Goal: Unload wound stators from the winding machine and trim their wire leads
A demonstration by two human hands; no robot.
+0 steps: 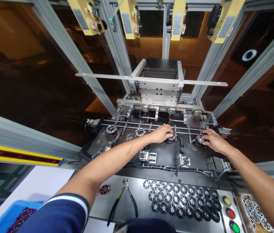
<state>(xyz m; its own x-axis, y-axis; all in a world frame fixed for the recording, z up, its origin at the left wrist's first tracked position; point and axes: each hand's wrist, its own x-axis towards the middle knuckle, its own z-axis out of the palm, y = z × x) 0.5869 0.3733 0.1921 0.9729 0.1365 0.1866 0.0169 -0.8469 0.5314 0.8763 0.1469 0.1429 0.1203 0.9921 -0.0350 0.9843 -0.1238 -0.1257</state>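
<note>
Over the machine bed, my left hand (161,133) has its fingers closed round a copper-wound motor stator (171,136) at the third round fixture. Farther right, my right hand (214,141) grips another copper-wound stator (201,139) at the rightmost fixture. The fingers partly cover both parts, and whether they still sit in their fixtures I cannot tell. Two round metal fixtures, one at far left (111,129) and one next to it (140,131), stand left of my left hand. A thin wire runs near each hand.
Rows of black ring-shaped cores (183,200) cover the steel front ledge. Left of them lie green-and-black cutting pliers (124,197) and one red-and-black core (104,189). Push buttons (230,213) sit at right. A blue bin (18,210) stands at left; yellow wire tensioners (128,19) hang above.
</note>
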